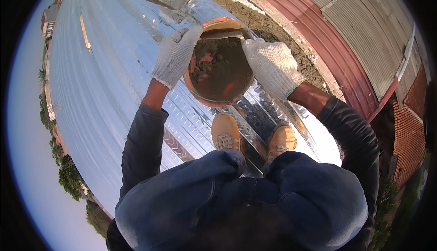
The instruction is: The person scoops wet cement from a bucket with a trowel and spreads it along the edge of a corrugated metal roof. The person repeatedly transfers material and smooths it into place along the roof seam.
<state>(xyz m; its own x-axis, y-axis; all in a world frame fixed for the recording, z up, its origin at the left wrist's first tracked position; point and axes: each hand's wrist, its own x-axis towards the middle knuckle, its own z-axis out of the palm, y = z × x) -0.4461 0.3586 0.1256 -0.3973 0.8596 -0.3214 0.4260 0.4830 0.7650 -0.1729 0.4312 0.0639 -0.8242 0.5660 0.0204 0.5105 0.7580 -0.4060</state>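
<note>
An orange-red bucket (pixel 210 101) with wet grey mortar (pixel 221 69) in it stands in front of my feet, its mouth facing me. My left hand (pixel 177 56), in a white knitted glove, is closed on the bucket's left rim. On the opposite rim is my right hand (pixel 272 63), gloved alike and also closed. The fingertips of both are partly hidden by the gloves and the rim. Across the far inside of the bucket lies a flat, mortar-smeared strip (pixel 223 35), whose kind I cannot make out.
I am crouching in tan shoes (pixel 225 130) on shiny metal sheeting. Blue-grey corrugated roofing (pixel 95 96) slopes off to the left, with a thin wooden strip (pixel 85 32) on it. A mortar bed (pixel 255 17) runs beside a red metal edge (pixel 327 42). Grey corrugated sheets (pixel 368 28) lie beyond.
</note>
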